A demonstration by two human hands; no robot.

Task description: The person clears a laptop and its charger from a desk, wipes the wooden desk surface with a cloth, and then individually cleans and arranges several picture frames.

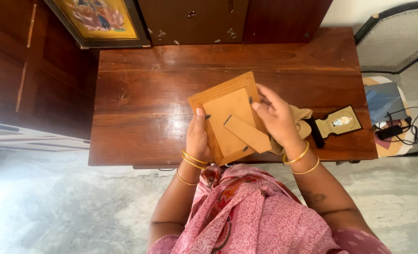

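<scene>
Head view, looking straight down. A person stands at a dark wooden table (pixel 143 103) and holds a small wooden photo frame (pixel 227 115) back side up, tilted, just above the table's near edge. The back faces up so the backing board and its small dark turn clips are reachable. The fold-out stand (pixel 248 133) lies across the backing, hinged near the middle and pointing toward the right hand.

Left hand (pixel 198 136): fingers wrapped under the frame's left edge, thumb pressed on top of the rim, clamped on the frame to steady it. Gold bangles on the wrist.

Right hand (pixel 275 115): grips the frame's right edge, fingertips curled over the rim near a clip at the upper right corner. A beige cloth (pixel 304 115) is bunched under the palm, partly hidden; whether the hand also pinches it I cannot tell.

On the table right of the hands, near the edge, lies a small gold-coloured framed picture (pixel 341 122) with a dark stand, face up, apart from the frame in hand.

Top left, a large picture (pixel 98 21) in a dark frame leans against the brown cabinet (pixel 195 21) behind the table; yellow ground, figure too cropped to describe. Right side, a mesh-backed chair (pixel 397 40) and a black cable with adapter (pixel 397 129) on a patterned floor mat.
</scene>
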